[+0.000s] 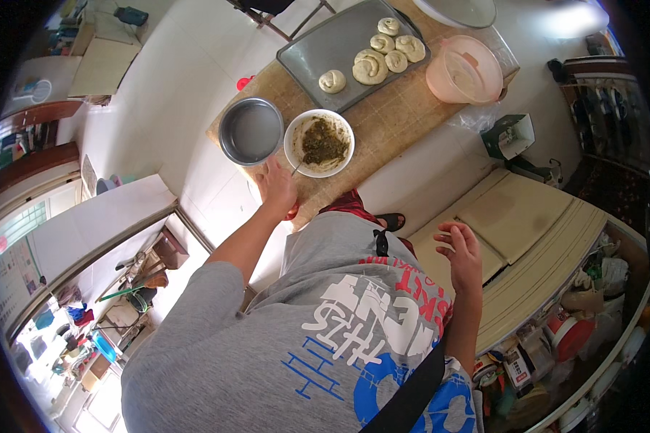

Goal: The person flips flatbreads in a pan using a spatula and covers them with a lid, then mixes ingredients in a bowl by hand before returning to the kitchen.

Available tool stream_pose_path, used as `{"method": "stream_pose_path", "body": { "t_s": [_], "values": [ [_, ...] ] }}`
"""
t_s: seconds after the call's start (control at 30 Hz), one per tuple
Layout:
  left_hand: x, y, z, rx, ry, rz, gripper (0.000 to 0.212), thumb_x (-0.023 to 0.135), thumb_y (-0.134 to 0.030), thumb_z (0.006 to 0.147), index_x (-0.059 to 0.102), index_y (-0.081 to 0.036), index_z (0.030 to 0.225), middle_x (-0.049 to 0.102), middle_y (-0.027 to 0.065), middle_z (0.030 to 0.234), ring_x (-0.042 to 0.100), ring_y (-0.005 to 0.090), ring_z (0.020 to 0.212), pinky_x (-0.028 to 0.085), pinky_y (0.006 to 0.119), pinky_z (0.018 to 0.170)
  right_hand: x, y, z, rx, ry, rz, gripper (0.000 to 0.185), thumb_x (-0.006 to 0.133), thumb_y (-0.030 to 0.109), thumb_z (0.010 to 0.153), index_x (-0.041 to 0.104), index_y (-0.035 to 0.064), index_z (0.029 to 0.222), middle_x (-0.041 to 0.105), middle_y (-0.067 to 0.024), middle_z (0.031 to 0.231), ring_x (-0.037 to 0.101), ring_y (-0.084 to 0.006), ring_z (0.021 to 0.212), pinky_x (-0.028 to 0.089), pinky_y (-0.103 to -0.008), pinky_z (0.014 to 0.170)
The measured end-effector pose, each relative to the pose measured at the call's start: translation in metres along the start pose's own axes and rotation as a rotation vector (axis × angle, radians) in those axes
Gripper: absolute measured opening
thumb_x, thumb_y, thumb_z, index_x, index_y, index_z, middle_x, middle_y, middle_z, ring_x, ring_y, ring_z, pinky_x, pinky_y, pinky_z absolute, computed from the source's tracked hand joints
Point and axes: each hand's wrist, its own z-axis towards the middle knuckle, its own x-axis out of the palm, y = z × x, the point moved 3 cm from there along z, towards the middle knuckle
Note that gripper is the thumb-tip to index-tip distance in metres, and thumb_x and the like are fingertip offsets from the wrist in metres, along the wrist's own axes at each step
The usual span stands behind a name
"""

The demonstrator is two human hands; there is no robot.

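Note:
My left hand [275, 187] is at the near left end of the table, its fingertips by the rim of a round grey metal pan [251, 131]. Whether it grips anything is hidden from above. Just right of it stands a white bowl [348, 149] holding a dark green-brown mixture [325, 142], with a thin utensil handle [297, 169] leaning over its rim. My right hand [459, 251] hangs in the air right of my body, fingers loosely bent and holding nothing. Beyond the bowl, a dark baking tray [319, 51] carries several coiled dough pieces [370, 66].
A translucent pink plastic bucket [439, 81] and a pale basin [455, 19] stand at the table's far right. The brown table [379, 127] has an edge close to my legs. A beige padded bench [520, 216] and a crowded shelf [569, 330] lie to the right.

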Motion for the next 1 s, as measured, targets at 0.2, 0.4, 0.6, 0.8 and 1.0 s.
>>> {"method": "stream_pose_path", "body": {
  "t_s": [0.2, 0.4, 0.6, 0.8, 1.0],
  "values": [
    [-0.020, 0.001, 0.014, 0.008, -0.124, -0.004, 0.020, 0.073, -0.006, 0.087, 0.078, 0.002, 0.104, 0.055, 0.0157, 0.130, 0.059, 0.0345, 0.127, 0.044, 0.055, 0.097, -0.002, -0.001, -0.002, 0.002, -0.004, 0.002, 0.025, 0.061, 0.029, 0.121, 0.072, 0.0078, 0.129, 0.076, -0.0047, 0.130, 0.073, -0.0170, 0.112, 0.058, -0.0351, 0.091],
    [-0.058, -0.021, 0.054, 0.094, -0.224, -0.016, 0.019, 0.070, -0.010, 0.091, 0.081, 0.000, 0.102, 0.057, 0.0129, 0.127, 0.058, 0.0323, 0.130, 0.043, 0.053, 0.101, 0.000, 0.001, -0.003, 0.001, -0.010, 0.000, 0.024, 0.061, 0.028, 0.121, 0.073, 0.0082, 0.129, 0.076, -0.0046, 0.130, 0.074, -0.0166, 0.112, 0.058, -0.0350, 0.091],
    [-0.032, -0.041, 0.098, 0.066, -0.227, -0.106, 0.022, 0.062, -0.014, 0.101, 0.079, -0.004, 0.112, 0.059, 0.0074, 0.130, 0.059, 0.0268, 0.130, 0.042, 0.050, 0.107, 0.003, -0.002, -0.006, 0.007, -0.009, -0.012, 0.024, 0.060, 0.027, 0.121, 0.072, 0.0084, 0.129, 0.076, -0.0050, 0.131, 0.074, -0.0166, 0.112, 0.059, -0.0346, 0.090],
    [-0.021, -0.050, 0.077, 0.184, -0.090, 0.012, 0.027, 0.061, -0.013, 0.102, 0.076, -0.007, 0.124, 0.059, 0.0074, 0.133, 0.059, 0.0248, 0.134, 0.042, 0.050, 0.109, 0.006, -0.003, -0.009, 0.030, -0.025, -0.028, 0.024, 0.060, 0.028, 0.121, 0.072, 0.0079, 0.129, 0.076, -0.0052, 0.131, 0.074, -0.0169, 0.112, 0.059, -0.0350, 0.091],
    [-0.041, -0.025, 0.063, 0.171, -0.281, -0.057, 0.018, 0.074, -0.015, 0.092, 0.082, -0.005, 0.104, 0.059, 0.0106, 0.136, 0.058, 0.0296, 0.136, 0.044, 0.052, 0.108, 0.010, -0.002, -0.015, 0.014, -0.044, -0.025, 0.025, 0.060, 0.028, 0.121, 0.071, 0.0072, 0.130, 0.076, -0.0056, 0.131, 0.074, -0.0169, 0.112, 0.059, -0.0352, 0.091]
  ]
}}
